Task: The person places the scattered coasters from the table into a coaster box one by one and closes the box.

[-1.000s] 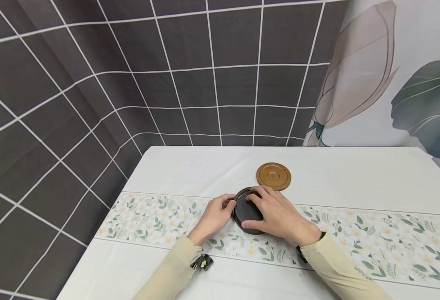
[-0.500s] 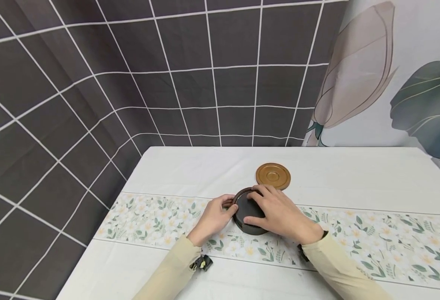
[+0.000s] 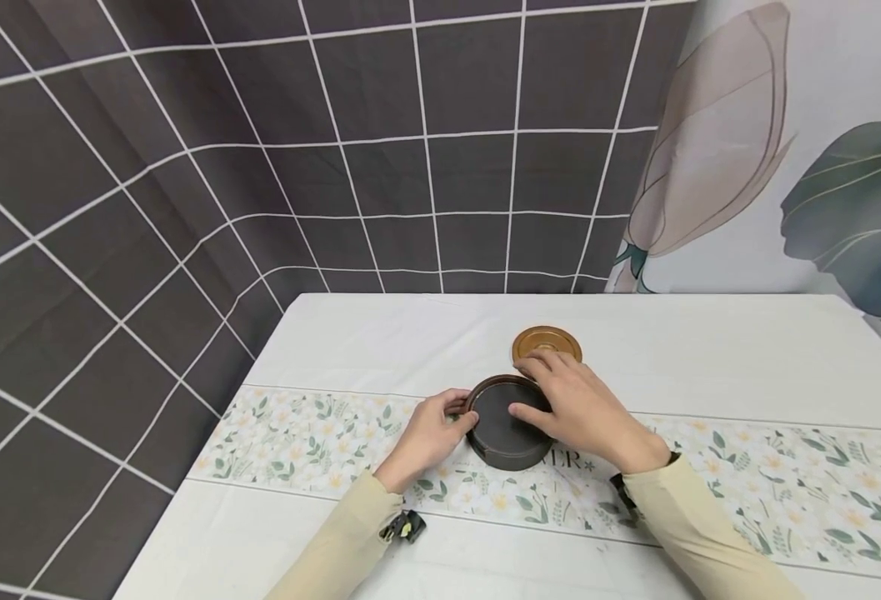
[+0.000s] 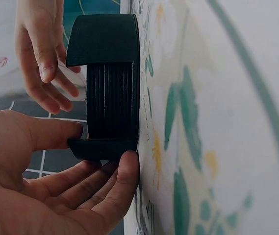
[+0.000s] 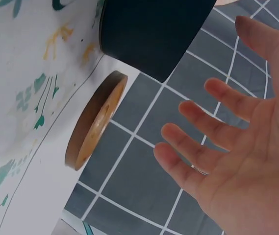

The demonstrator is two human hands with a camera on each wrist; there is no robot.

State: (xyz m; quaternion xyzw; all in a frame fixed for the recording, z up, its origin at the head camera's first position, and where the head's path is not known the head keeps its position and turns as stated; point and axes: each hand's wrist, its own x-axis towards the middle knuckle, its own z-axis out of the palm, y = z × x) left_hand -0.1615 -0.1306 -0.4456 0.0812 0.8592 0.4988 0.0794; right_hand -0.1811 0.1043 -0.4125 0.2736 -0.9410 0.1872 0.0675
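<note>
A round black coaster holder sits on the cloth, with a dark coaster lying flat inside it. Through the gap in its wall, the left wrist view shows stacked coaster edges. My left hand holds the holder's left side, thumb at the rim and fingers along the wall. Above the holder's right side hovers my right hand, fingers spread and nothing in them; the right wrist view shows it apart from the holder. A brown wooden disc lies just behind, partly covered by the right fingers.
A white cloth with a floral band covers the table. Behind and to the left hangs a dark curtain with a white grid. At the right is a curtain with large printed petals and leaves.
My right hand has let go of the holder's right side and moved up and to the right, uncovering more of the coaster. The left hand and holder stay nearly where they were.
</note>
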